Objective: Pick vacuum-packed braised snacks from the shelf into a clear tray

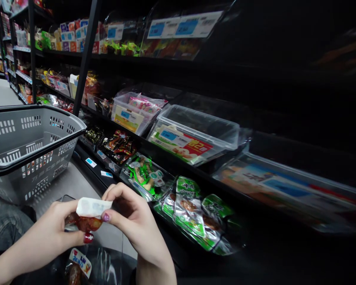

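Both my hands hold one small snack packet (pixel 87 215) low in the middle of the view; it has a white paper top and a reddish-brown filling. My left hand (pixel 55 229) grips it from the left with the thumb underneath. My right hand (pixel 133 217) pinches its white top edge from the right. Just below the hands a second packet (pixel 78 267) with a colourful label lies in a clear plastic bag (pixel 106 265) on my lap.
A grey shopping basket (pixel 26 150) stands to the left on the floor. Black store shelves run along the right, with clear bins (pixel 195 134) of snacks, green packets (pixel 192 213) on the bottom shelf and price tags (pixel 90 162) on the shelf edge.
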Available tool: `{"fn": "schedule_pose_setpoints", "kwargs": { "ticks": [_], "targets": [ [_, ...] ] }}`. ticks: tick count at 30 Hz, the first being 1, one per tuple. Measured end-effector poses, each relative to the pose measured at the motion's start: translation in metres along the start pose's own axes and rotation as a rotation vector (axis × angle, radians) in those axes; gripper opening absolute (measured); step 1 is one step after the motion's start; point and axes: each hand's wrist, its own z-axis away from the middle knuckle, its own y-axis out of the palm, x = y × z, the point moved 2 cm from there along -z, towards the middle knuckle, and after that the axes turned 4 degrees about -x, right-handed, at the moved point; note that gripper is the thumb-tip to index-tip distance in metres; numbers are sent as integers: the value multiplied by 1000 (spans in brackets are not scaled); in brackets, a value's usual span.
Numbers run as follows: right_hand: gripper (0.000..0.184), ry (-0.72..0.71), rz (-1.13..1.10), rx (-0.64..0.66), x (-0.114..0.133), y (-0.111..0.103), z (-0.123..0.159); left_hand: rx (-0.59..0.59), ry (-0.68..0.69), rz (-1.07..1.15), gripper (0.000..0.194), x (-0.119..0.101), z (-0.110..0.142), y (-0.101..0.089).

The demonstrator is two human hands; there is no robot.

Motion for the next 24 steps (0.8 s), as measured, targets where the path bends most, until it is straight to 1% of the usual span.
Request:
{"fn": "schedule_pose_setpoints", "kwargs": {
  "ticks": [3, 5, 7, 9, 10, 12, 14, 16, 18, 20, 22, 24],
  "targets": [
    [22, -10, -51, -1, 0, -1, 0, 6, 6, 88, 28, 0, -1, -2],
    [23, -17, -126, 4, 1, -4, 0, -43, -2, 196, 29, 0, -3, -7],
    [27, -3, -195, 26, 2, -6, 0, -145, 6, 351, 37, 1, -6, -14],
    [29, 43, -223, 97, 3, -6, 1, -264, 32, 507, 44, 3, -9, -22],
    [30, 74, -223, 139, 3, -4, 1, -305, 47, 575, 46, 5, -11, -24],
    [31, 142, -204, 211, 4, 3, 1, -373, 71, 689, 45, 7, -14, -27],
    [33, 216, -176, 238, 4, 11, 0, -437, 85, 780, 39, 9, -16, -29],
    [34, 266, -122, 283, 3, 16, -1, -507, 86, 816, 34, 11, -17, -31],
    [33, 302, -80, 355, 0, 18, -2, -558, 71, 728, 31, 12, -15, -35],
    [37, 337, -53, 398, -6, 16, -3, -560, 31, 502, 27, 11, -12, -39],
    [43, 357, -62, 344, -12, 13, -6, -506, -2, 234, 19, 9, -9, -39],
    [44, 373, -73, 293, -17, 16, -8, -434, 0, 44, 12, 7, -7, -37]
  ]
}}
